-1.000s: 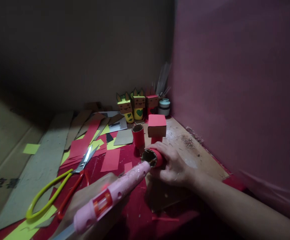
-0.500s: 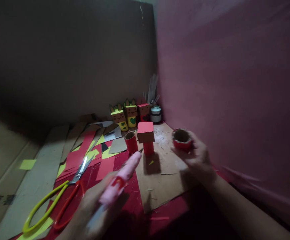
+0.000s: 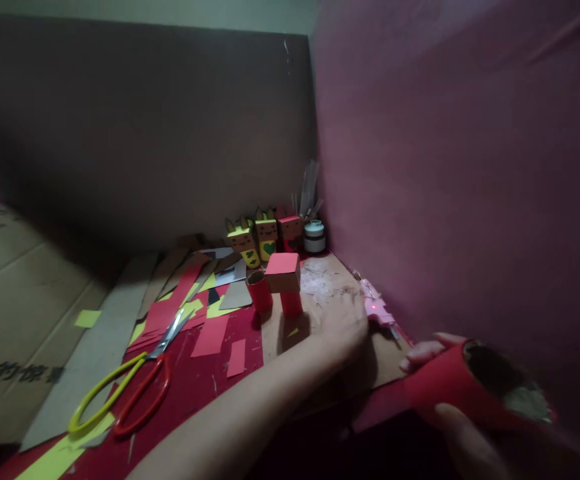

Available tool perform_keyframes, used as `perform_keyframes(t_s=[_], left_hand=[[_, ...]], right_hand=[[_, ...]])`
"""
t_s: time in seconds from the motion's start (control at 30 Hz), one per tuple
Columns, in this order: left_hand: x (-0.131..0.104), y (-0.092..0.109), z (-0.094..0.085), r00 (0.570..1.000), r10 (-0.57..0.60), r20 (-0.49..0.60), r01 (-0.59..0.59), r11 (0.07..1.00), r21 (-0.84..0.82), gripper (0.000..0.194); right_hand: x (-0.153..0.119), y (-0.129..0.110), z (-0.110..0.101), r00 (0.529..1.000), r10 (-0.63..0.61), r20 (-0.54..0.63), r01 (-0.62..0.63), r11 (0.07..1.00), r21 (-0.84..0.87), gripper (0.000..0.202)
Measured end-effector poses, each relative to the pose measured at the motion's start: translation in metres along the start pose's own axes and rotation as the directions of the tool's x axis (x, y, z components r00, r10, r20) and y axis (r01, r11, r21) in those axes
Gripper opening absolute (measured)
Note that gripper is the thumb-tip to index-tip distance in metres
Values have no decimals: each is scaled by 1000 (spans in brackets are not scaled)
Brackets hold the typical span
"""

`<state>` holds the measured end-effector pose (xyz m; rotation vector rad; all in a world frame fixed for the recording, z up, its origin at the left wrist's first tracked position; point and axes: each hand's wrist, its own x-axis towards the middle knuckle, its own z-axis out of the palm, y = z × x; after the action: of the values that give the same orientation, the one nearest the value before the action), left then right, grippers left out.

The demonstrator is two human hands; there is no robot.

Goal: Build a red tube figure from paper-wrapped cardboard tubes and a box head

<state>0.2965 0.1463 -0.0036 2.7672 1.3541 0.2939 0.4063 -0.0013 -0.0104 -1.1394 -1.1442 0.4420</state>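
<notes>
At the lower right, my right hand (image 3: 465, 433) holds a red paper-covered tube (image 3: 450, 383) tilted on its side, with its rough rim facing right. My left hand (image 3: 343, 327) reaches across the cardboard sheet (image 3: 385, 363); its fingers are smeared by motion. Just right of it lies a pink glue gun (image 3: 377, 308) with a small red light on, against the pink wall. Left of my left hand stands a red tube topped by a box with a pink top (image 3: 283, 270). Another open red tube (image 3: 259, 292) is beside it.
Large scissors (image 3: 153, 360) with yellow and red handles lie at the left, near red paper strips (image 3: 210, 335). Yellow figures (image 3: 243, 243), a red figure (image 3: 290, 233) and a pale jar (image 3: 314, 237) stand at the back.
My left hand has let go of the pink glue gun, which now lies at the right by the wall. My right hand has moved down and right with the red tube, now tilted over.
</notes>
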Motion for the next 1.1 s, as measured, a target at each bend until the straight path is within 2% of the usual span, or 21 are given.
perform_keyframes(t_s=[0.07,0.1,0.2,0.3,0.43,0.6,0.67,0.77,0.83,0.9,0.97,1.03,1.1], left_hand=[[11,-4,7,1000,13,-1,-12,1000,24,40],[13,-6,10,1000,23,-3,-23,999,33,43],[7,-12,10,998,65,-10,-64,997,45,57],[-12,-17,1,994,111,-5,-111,993,39,51],[-44,-30,-11,985,172,-29,-172,985,10,34],[-82,-55,-22,986,87,-143,-103,989,-103,30],[-95,-62,-30,985,64,-163,-104,963,-249,28],[-112,-65,-43,991,-18,-130,-63,806,-589,35],[-120,-63,-51,995,-65,-77,-15,665,-747,49],[-125,-60,-54,997,-69,-45,-6,485,-875,62],[-128,-56,-55,999,-34,-29,-19,252,-968,70],[-128,-53,-55,1000,-7,-24,-24,36,-999,72],[-127,-52,-56,999,-46,14,10,-91,-996,69]], right_hand=[[0,19,4,996,88,-28,-88,996,-3,28],[1,29,7,994,87,-68,-84,995,53,24],[3,57,15,978,198,60,-207,952,226,24],[2,73,22,970,224,96,-242,933,266,26],[-1,72,26,966,246,73,-257,934,247,30],[5,52,30,972,206,112,-229,932,281,31],[9,42,35,978,183,103,-207,925,319,29],[14,25,48,969,181,168,-233,895,381,34],[17,15,61,951,188,244,-281,854,437,37],[18,7,76,913,178,366,-360,772,524,36],[17,3,91,868,138,476,-440,657,612,34],[14,2,105,860,143,490,-477,566,673,33],[10,1,116,839,162,519,-523,501,689,33]])
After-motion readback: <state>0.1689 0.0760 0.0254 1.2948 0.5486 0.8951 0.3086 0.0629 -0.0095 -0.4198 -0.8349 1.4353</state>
